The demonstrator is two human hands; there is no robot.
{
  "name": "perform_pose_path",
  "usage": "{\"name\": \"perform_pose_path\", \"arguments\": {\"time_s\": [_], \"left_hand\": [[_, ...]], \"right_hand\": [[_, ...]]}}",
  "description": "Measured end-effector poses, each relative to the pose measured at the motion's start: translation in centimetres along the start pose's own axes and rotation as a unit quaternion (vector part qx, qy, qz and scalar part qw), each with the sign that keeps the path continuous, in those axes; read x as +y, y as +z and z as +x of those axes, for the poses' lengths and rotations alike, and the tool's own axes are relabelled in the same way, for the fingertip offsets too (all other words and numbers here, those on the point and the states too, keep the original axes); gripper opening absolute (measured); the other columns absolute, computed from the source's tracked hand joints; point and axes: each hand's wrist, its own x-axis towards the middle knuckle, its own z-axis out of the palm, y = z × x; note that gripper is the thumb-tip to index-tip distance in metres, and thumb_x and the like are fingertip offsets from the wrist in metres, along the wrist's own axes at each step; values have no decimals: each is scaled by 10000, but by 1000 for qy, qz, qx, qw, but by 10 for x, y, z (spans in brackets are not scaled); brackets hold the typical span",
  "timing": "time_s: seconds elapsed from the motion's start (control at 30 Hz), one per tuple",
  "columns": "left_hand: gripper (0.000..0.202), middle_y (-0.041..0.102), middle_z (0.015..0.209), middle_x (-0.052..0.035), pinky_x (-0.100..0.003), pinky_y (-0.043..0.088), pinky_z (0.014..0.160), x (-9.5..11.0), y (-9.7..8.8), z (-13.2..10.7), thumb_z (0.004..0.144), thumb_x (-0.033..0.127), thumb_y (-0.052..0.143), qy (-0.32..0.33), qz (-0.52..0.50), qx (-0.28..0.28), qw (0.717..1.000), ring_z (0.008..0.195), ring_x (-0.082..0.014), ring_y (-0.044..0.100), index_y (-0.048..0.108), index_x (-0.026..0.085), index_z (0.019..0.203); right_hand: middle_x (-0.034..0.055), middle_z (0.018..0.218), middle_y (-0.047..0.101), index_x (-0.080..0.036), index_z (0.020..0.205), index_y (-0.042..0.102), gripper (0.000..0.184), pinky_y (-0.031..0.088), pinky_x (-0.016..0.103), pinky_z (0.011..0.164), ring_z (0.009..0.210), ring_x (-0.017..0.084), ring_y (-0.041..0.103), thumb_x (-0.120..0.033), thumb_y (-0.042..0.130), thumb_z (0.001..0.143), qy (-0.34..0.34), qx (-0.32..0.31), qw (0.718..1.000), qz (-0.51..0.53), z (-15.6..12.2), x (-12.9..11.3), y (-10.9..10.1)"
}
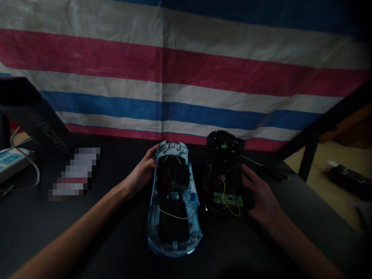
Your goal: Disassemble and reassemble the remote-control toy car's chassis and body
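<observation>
A blue toy car body shell (152, 223) lies upside down on the black table, its inside with thin wires facing up. My left hand (144, 168) grips the shell's left edge near its far end, the fingers partly hidden behind it. To the right is the black toy car chassis (215, 166), with a green circuit board (228, 198) and a yellow wire near its close end. My right hand (260, 193) holds the chassis by its right side, its fingertips partly hidden. Shell and chassis are side by side with a narrow gap between them.
A screwdriver (273, 171) lies right of the chassis. A blurred-out flat item (78, 170), a white power strip (14, 164) with a cable and a dark "SPORT" object (43, 120) are on the left. A striped tarp (186, 69) hangs behind the table.
</observation>
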Motion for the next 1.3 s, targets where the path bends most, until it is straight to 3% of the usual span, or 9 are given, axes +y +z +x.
{"name": "perform_pose_path", "arguments": {"time_s": [0.1,0.2,0.33,0.57,0.7,0.8,0.93,1.07,1.3], "left_hand": [[905,693,1491,-45,-436,509,1005,2,-1,-1,767,229,713,-3,0,3,1000,1254,-326,628,497,332,1640],[915,701,1503,-44,-454,512,1037,4,0,-2,783,239,714,-8,3,1,1000,1283,-337,631,480,339,1662],[923,707,1505,-44,-462,508,1076,6,3,-3,756,232,722,-2,-3,16,1000,1318,-347,617,509,330,1650],[926,710,1459,-55,-430,526,1007,8,7,-5,741,214,727,2,-3,17,1000,1231,-320,638,507,301,1636],[945,711,1421,-64,-426,520,976,8,7,-6,758,213,709,-5,0,17,1000,1195,-313,635,461,301,1666],[960,715,1407,-73,-430,519,967,8,8,-6,751,214,710,-5,0,21,1000,1175,-314,636,454,289,1673],[946,725,1384,-71,-427,515,975,9,10,-7,750,216,703,2,-1,25,1000,1188,-316,633,470,280,1665],[934,722,1385,-69,-411,516,957,9,9,-6,757,208,712,2,-4,19,1000,1161,-304,635,473,283,1657],[906,710,1407,-56,-423,513,975,6,3,-4,763,208,720,-1,-4,6,1000,1179,-307,635,492,314,1634]], "right_hand": [[-54,928,893,-345,1102,804,253,731,394,793,831,260,873,-278,887,872,26,39,999,15,-2,-1,8],[-31,951,897,-325,1100,824,181,717,430,871,884,277,876,-380,853,930,64,0,998,29,-3,-2,13],[34,1115,903,-286,1146,841,237,689,472,968,1024,296,872,-460,735,1025,83,-16,996,13,-3,-3,14],[16,1128,903,-295,1132,850,244,678,446,1005,1037,272,868,-484,731,1033,63,-30,997,15,-9,-5,17],[37,1093,904,-271,1135,837,362,636,509,1084,1107,302,858,-586,685,1040,89,-37,995,35,-5,-5,8],[59,1128,900,-270,1250,817,462,614,562,1105,1189,328,836,-644,645,1040,111,-47,992,22,-4,-5,3],[81,1230,884,-282,1364,789,521,617,591,1093,1247,351,813,-644,611,1034,111,-92,989,-15,-8,-6,12],[107,1384,837,-232,1434,763,612,608,535,1127,1327,318,778,-646,479,1083,122,-135,983,7,-16,-8,25],[47,1146,899,-324,1356,802,487,650,570,1069,1214,352,825,-635,609,1035,87,-16,996,-5,-16,-6,18]]}}
